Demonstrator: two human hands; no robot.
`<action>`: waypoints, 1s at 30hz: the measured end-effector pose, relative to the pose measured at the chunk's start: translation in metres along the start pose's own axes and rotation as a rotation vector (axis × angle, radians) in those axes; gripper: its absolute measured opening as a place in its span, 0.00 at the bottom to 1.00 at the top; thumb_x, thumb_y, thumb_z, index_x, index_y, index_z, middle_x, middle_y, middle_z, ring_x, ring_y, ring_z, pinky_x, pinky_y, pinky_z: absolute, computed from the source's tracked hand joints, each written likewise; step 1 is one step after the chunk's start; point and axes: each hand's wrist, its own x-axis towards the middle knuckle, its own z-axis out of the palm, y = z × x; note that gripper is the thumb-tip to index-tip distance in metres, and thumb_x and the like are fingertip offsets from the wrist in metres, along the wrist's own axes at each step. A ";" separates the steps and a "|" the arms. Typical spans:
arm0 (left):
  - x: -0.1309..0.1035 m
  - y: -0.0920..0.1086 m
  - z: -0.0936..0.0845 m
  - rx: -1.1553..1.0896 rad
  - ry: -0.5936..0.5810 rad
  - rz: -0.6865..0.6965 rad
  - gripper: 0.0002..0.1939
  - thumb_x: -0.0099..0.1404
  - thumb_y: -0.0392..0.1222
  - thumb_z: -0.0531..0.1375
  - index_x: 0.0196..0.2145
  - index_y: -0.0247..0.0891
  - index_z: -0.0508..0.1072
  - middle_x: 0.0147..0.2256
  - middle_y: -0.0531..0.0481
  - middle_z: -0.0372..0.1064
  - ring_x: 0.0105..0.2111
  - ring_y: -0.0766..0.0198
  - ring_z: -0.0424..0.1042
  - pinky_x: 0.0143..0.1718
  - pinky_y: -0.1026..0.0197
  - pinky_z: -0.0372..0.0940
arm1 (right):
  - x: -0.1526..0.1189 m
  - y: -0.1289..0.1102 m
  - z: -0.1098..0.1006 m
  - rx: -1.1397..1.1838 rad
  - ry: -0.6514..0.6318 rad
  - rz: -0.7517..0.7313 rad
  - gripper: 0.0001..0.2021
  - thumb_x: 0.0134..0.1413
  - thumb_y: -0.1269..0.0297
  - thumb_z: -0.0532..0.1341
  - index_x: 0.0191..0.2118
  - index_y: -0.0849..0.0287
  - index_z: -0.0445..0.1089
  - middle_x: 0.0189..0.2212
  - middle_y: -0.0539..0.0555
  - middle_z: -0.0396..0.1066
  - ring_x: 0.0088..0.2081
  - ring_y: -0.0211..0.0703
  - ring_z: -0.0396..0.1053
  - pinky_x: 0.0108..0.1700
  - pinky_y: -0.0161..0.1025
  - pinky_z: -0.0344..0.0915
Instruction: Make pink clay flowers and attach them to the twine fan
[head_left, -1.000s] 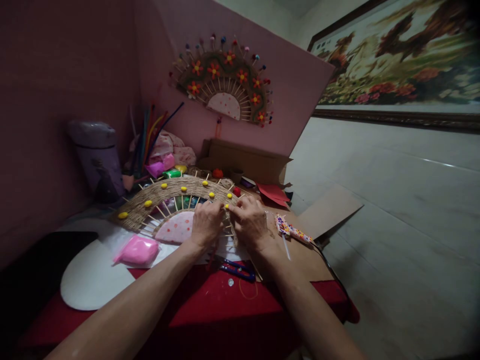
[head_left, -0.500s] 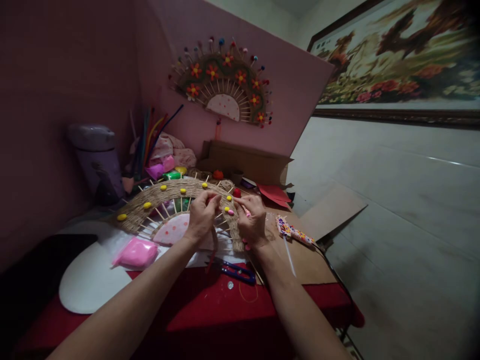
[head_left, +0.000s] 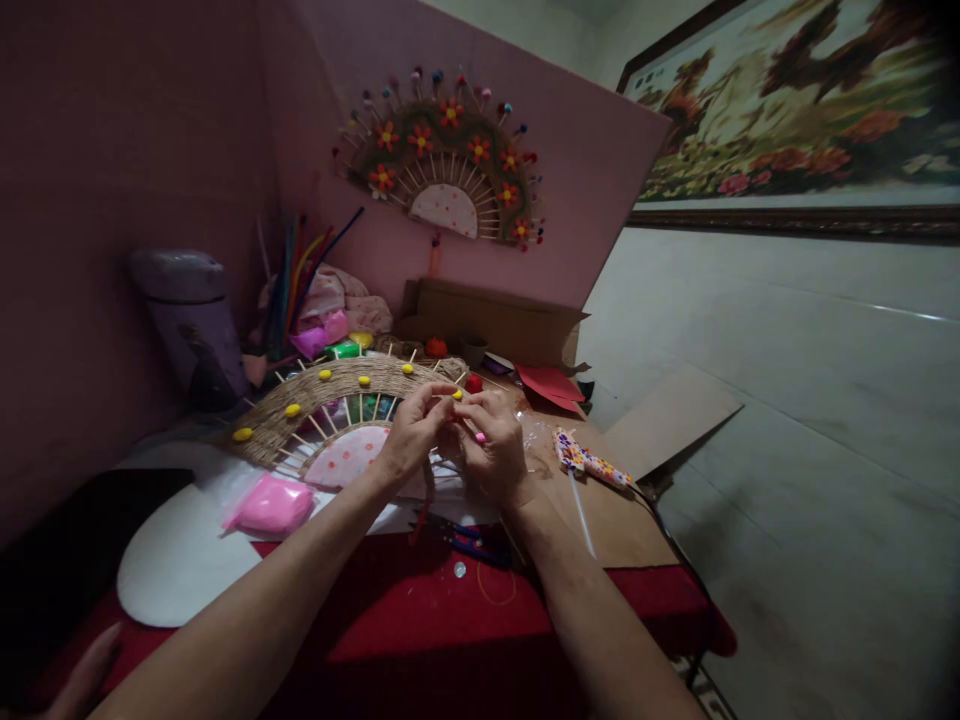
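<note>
A half-round fan of woven straw-coloured cord point(head_left: 341, 375) on thin sticks lies on the table, with yellow oval dots point(head_left: 292, 411) along its band and a dotted white half-disc point(head_left: 349, 455) at its centre. Over the fan's right part my two hands meet, fingertips close together. My left hand point(head_left: 416, 425) is closed in a pinch; what is in it, if anything, is hidden. The curled fingers of my right hand point(head_left: 491, 450) have a small pink clay piece point(head_left: 481, 437) at them. A yellow dot shows just above the fingertips. My hands cover the band's right end.
Blue-handled snips point(head_left: 476, 545) lie below my hands. A flower-patterned glue gun point(head_left: 592, 465) rests on cardboard at right. Pink clay in a bag point(head_left: 271, 505) and a white disc point(head_left: 184, 560) are at left. A purple bottle point(head_left: 187, 325) stands behind. A blurred hand point(head_left: 86, 675) shows at lower left.
My hands have come together; the right one moved left and both now cover the fan's right side. A blurred hand has appeared at the lower left edge.
</note>
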 end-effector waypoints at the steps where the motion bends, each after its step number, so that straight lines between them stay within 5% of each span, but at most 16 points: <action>1: -0.001 0.000 0.001 0.025 -0.016 0.007 0.18 0.56 0.50 0.62 0.39 0.35 0.69 0.22 0.56 0.67 0.17 0.71 0.64 0.18 0.67 0.60 | 0.000 0.000 0.000 0.000 0.006 0.003 0.05 0.55 0.68 0.59 0.38 0.56 0.71 0.37 0.54 0.68 0.42 0.46 0.63 0.45 0.45 0.63; 13: -0.004 0.005 0.006 0.012 -0.007 -0.012 0.13 0.51 0.47 0.64 0.27 0.34 0.68 0.18 0.54 0.67 0.14 0.71 0.61 0.15 0.67 0.56 | 0.001 0.006 -0.005 0.022 0.048 0.030 0.04 0.55 0.70 0.58 0.34 0.56 0.70 0.34 0.54 0.69 0.41 0.45 0.64 0.44 0.43 0.62; 19: -0.004 0.005 0.009 -0.030 0.035 0.035 0.11 0.52 0.44 0.63 0.29 0.34 0.68 0.19 0.55 0.66 0.16 0.71 0.62 0.17 0.67 0.57 | 0.004 0.003 -0.008 0.145 0.093 0.097 0.03 0.56 0.65 0.60 0.34 0.57 0.70 0.33 0.52 0.70 0.38 0.42 0.66 0.42 0.41 0.63; 30: -0.004 0.006 0.007 -0.054 0.081 0.032 0.13 0.51 0.44 0.65 0.30 0.34 0.68 0.21 0.55 0.67 0.17 0.71 0.64 0.18 0.67 0.58 | 0.011 0.005 -0.011 0.237 -0.006 0.145 0.05 0.55 0.67 0.58 0.34 0.57 0.72 0.32 0.52 0.71 0.37 0.40 0.68 0.40 0.38 0.64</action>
